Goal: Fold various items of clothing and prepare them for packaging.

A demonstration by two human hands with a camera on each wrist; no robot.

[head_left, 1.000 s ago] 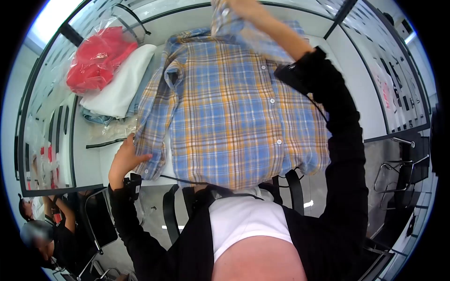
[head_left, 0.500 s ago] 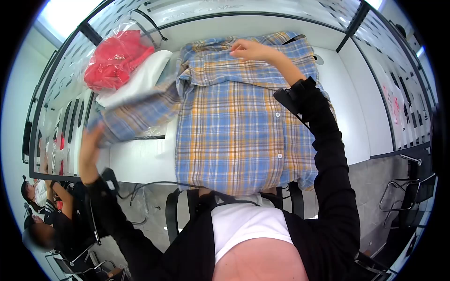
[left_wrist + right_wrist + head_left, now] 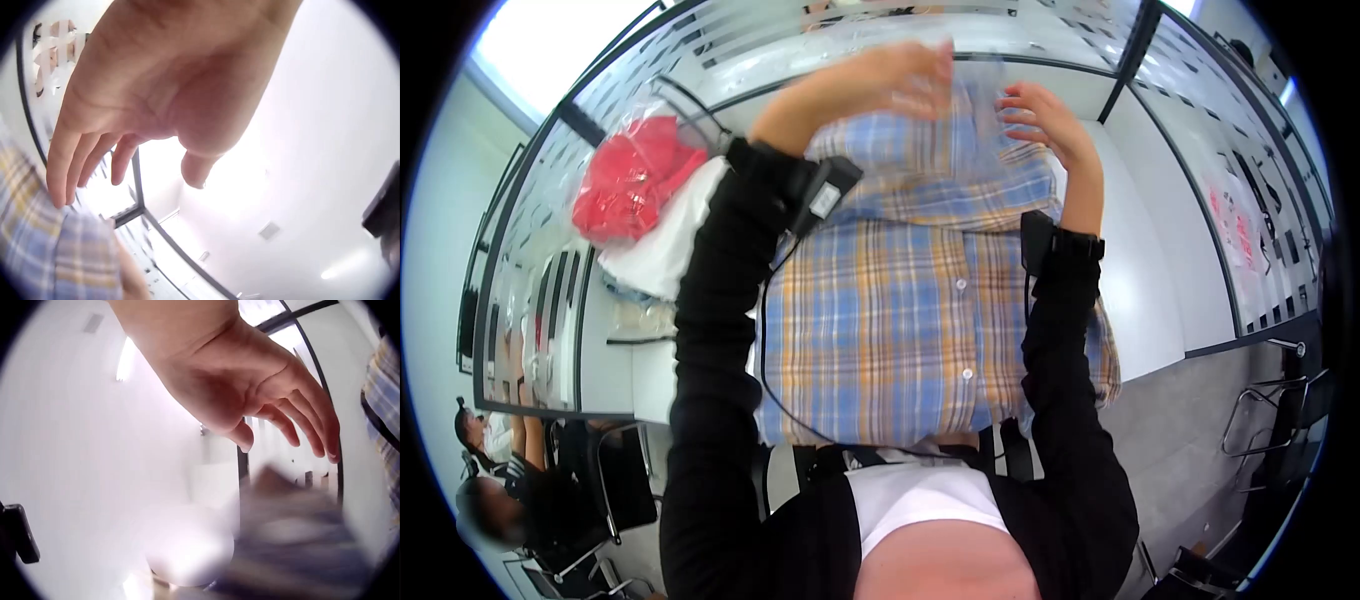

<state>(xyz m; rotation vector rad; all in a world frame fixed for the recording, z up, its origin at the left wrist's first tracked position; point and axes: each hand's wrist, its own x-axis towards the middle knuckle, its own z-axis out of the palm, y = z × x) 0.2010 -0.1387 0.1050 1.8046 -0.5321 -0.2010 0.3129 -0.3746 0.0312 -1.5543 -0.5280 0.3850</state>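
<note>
A blue, yellow and white plaid button-up shirt (image 3: 860, 330) lies on the white table, its lower body spread flat. Across its upper part lies folded cloth, where a blurred plaid sleeve (image 3: 977, 120) shows between the two hands. My left hand (image 3: 890, 82) is over the top of the shirt, blurred by motion. In the left wrist view its fingers (image 3: 75, 150) hang loosely straight, tips beside plaid cloth, thumb apart. Just right of the sleeve is my right hand (image 3: 1050, 122), fingers relaxed and spread. Blurred plaid cloth (image 3: 294, 544) appears below that hand in the right wrist view.
Left of the shirt sit a red garment (image 3: 635, 180) in clear plastic and a folded white garment (image 3: 655, 250). Glass-topped partitions (image 3: 1200, 170) enclose the table. A cable (image 3: 775, 400) from the left wrist camera crosses the shirt. People sit at the far left.
My left hand has swung the left sleeve from the table's left side up across the shirt's top. My right hand earlier let go of the other sleeve and now hovers farther right.
</note>
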